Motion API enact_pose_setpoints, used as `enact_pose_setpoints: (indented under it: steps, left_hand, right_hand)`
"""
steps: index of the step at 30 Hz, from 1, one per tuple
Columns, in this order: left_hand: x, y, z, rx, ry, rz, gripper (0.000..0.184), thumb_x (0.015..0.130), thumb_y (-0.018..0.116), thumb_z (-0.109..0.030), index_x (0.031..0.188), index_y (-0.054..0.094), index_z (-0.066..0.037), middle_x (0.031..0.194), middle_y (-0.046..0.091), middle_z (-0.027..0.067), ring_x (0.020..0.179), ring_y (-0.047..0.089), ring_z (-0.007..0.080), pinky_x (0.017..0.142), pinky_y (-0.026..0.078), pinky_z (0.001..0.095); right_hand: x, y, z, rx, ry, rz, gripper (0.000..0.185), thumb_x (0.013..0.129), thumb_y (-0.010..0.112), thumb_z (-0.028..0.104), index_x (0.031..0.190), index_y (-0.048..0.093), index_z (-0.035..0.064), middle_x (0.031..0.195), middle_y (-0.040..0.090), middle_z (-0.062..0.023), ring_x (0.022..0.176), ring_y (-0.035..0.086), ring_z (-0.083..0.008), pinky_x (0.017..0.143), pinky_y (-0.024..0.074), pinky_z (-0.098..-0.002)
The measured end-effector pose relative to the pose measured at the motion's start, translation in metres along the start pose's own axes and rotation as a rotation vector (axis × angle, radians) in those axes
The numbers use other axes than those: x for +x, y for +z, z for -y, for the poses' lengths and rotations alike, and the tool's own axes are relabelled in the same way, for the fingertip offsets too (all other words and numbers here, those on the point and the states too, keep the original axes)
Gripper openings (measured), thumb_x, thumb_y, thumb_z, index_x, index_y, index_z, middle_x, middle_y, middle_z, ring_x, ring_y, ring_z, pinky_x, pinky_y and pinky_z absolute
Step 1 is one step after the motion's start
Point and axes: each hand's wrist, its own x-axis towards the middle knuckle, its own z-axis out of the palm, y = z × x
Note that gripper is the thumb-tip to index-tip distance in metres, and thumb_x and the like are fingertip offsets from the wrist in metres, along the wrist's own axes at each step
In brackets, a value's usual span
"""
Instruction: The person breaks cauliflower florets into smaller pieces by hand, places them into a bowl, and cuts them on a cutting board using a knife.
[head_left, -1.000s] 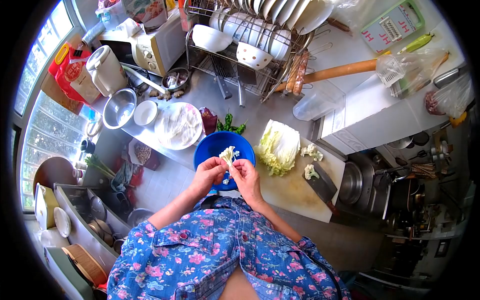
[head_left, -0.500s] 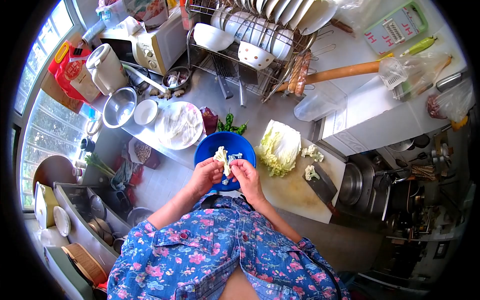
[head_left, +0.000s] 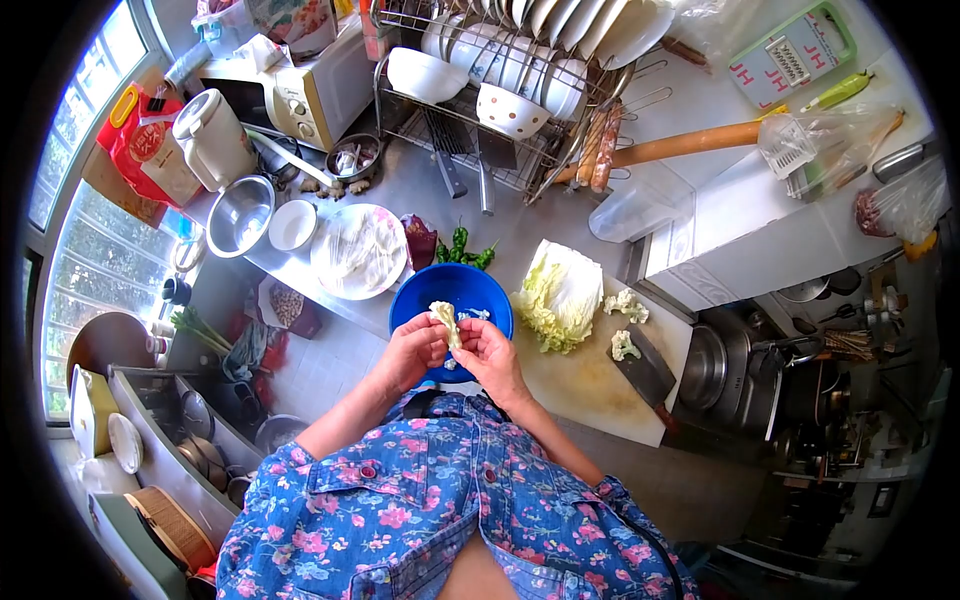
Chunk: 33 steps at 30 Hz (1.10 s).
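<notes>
Over a blue bowl (head_left: 490, 285), my left hand (head_left: 415, 352) and my right hand (head_left: 490, 362) both pinch one cauliflower piece (head_left: 445, 322). It is held with its head up and its stem down between my fingertips. Small white bits lie in the bowl, partly hidden behind my hands. To the right, a cabbage (head_left: 562, 297) rests on the cutting board (head_left: 560, 398). Two more cauliflower pieces (head_left: 625, 306) sit near a knife (head_left: 643, 372), one of them touching its blade.
Green peppers (head_left: 464, 249) lie just behind the bowl, with a plastic-covered plate (head_left: 358, 252) and a metal bowl (head_left: 240, 216) to the left. A dish rack (head_left: 480, 100) stands at the back. A sink (head_left: 735, 370) is at the right.
Both hands have tilted and turned the cauliflower piece, and my right fingers have come closer to my left ones around its stem.
</notes>
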Motion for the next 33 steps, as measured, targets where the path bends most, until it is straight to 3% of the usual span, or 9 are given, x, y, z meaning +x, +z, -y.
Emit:
enact_pose_setpoints:
  steps: [12, 20, 30, 33]
  left_hand:
    - [0.000, -0.001, 0.001, 0.316, 0.181, -0.030, 0.013, 0.088, 0.063, -0.014, 0.095, 0.055, -0.006, 0.073, 0.055, -0.0013, 0.058, 0.047, 0.0065, 0.050, 0.034, 0.0208]
    - [0.001, 0.001, 0.002, 0.295, 0.154, -0.087, 0.014, 0.088, 0.063, -0.015, 0.096, 0.058, -0.005, 0.075, 0.057, -0.0006, 0.062, 0.051, 0.0071, 0.057, 0.040, 0.0209]
    - [0.004, -0.009, 0.002, 0.122, 0.103, -0.049, 0.012, 0.090, 0.061, -0.014, 0.094, 0.059, -0.004, 0.078, 0.060, 0.0018, 0.066, 0.056, 0.0095, 0.061, 0.046, 0.0231]
    - [0.003, -0.006, 0.001, 0.232, 0.102, -0.031, 0.012, 0.090, 0.061, -0.014, 0.095, 0.060, -0.003, 0.079, 0.060, 0.0025, 0.067, 0.056, 0.0097, 0.061, 0.046, 0.0231]
  right_hand:
    - [0.004, 0.002, -0.009, -0.204, -0.071, -0.085, 0.028, 0.082, 0.066, 0.003, 0.107, 0.056, -0.0005, 0.090, 0.063, -0.0044, 0.074, 0.060, -0.0102, 0.067, 0.0519, -0.0244]
    - [0.005, 0.005, 0.002, -0.250, -0.010, -0.099, 0.027, 0.081, 0.068, 0.003, 0.105, 0.057, -0.0005, 0.086, 0.062, -0.0043, 0.069, 0.058, -0.0082, 0.062, 0.0492, -0.0226]
    - [0.008, -0.001, -0.005, -0.102, 0.017, -0.053, 0.025, 0.083, 0.068, 0.010, 0.103, 0.059, -0.0012, 0.089, 0.063, -0.0052, 0.074, 0.061, -0.0107, 0.067, 0.0508, -0.0227]
    - [0.009, -0.002, -0.002, -0.152, 0.026, -0.076, 0.026, 0.085, 0.067, 0.013, 0.105, 0.060, -0.0018, 0.091, 0.064, -0.0053, 0.075, 0.062, -0.0110, 0.069, 0.0507, -0.0234]
